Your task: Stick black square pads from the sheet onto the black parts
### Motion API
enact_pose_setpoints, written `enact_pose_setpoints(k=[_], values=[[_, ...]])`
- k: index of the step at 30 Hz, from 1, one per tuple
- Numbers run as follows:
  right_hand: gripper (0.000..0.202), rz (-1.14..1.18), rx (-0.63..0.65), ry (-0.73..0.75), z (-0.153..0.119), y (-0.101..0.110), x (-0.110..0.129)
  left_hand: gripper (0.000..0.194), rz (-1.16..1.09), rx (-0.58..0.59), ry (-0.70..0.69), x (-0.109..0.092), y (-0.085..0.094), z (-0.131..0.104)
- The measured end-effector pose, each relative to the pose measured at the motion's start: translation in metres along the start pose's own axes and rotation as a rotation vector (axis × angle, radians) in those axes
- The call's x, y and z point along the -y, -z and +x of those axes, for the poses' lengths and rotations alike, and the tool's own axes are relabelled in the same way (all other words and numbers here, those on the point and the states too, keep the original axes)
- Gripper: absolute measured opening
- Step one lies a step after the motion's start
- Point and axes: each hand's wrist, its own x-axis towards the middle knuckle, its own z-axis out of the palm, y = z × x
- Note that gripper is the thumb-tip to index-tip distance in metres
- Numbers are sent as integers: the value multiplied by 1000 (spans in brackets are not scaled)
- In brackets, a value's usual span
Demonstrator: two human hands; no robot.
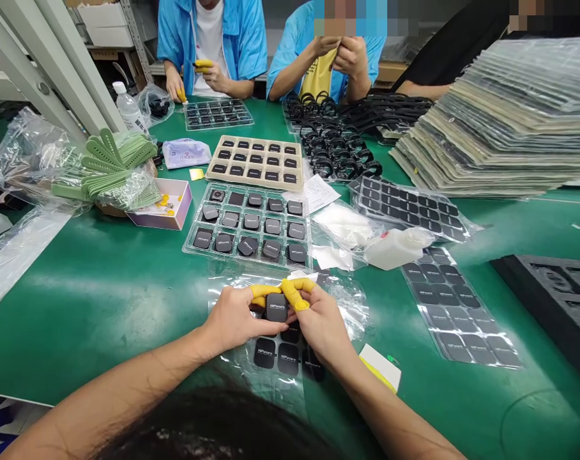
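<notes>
A black square watch body (276,308) with white "HiFuture" lettering is held between my two hands, above the table. My left hand (235,314) grips it from the left, thumb below and a yellow-covered finger along the top. On its upper right, the yellow-covered fingertips of my right hand (321,319) pinch the edge. Beneath my hands lies a clear sheet of black "HiFuture" square stickers (288,359), partly covered by them. Just beyond is a clear plastic tray (187,246) of similar watch bodies, one tilted in its compartment.
A beige tray (297,185) of black pieces stands farther back. Right of it are black straps (335,150), a white bottle (399,248), another sticker sheet (455,313) and a tall stack of sheets (505,128). Green straps (110,169) lie left. Two co-workers in blue (244,38) sit opposite.
</notes>
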Motion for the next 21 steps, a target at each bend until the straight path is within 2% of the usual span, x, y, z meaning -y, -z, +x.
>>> enact_pose_setpoints(k=[2, 5, 8, 10, 12, 14, 16, 18, 21], values=[[52, -5, 34, 30, 1, 1, -1, 51, -87, 58, 37, 0, 1, 0], [63, -29, 51, 55, 3, 3, -2, 46, -59, 85, 55, 1, 2, 1], [55, -48, 23, 54, 4, 4, -4, 45, -43, 99, 44, 3, 1, 3], [59, -73, 52, 64, 2, 7, -4, 46, -35, 117, 31, 6, 0, 5], [61, -82, 50, 81, 0, 13, -2, 55, -67, 147, 35, 10, -3, 7], [51, -94, -37, 127, 6, 19, 5, 74, -174, 175, 77, 16, -6, 9], [45, -153, -146, 213, 27, 21, 19, 74, -228, 186, 125, 21, -10, 10], [47, -270, -191, 303, 64, 12, 40, 60, -182, 186, 110, 25, -13, 12], [51, -435, -150, 387, 140, -24, 75, 56, -136, 211, 76, 27, -15, 13]])
